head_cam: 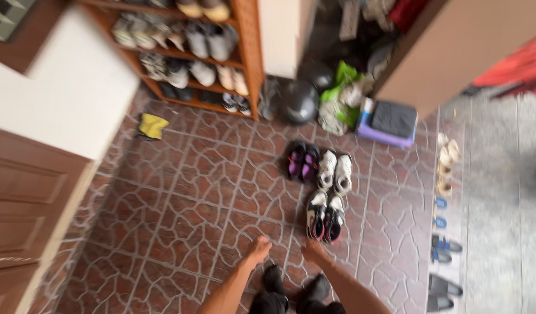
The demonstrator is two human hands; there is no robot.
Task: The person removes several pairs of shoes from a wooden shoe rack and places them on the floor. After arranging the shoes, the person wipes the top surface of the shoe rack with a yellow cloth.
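Reddish-brown patterned tiles (180, 192) covered the floor beneath us, with a wooden shoe rack (186, 52) full of pale shoes against the far wall and a dark helmet (298, 102) beside it. We reached down with both arms — our left hand (258, 251) and right hand (312, 250) were empty and near each other, fingers loosely together rather than spread, though blur hid the finer detail. Just beyond our right hand lay a black-and-white pair of sneakers (325, 216) with red trim; farther on sat white sneakers (334, 171) and purple sandals (301, 163) side by side. Near our wrists, low in view, stood a pair of black shoes (296, 288) — neither hand touched anything. Sandals and blue slippers (440, 232) lined the right edge, and a yellow cloth (152, 125) lay near the rack.
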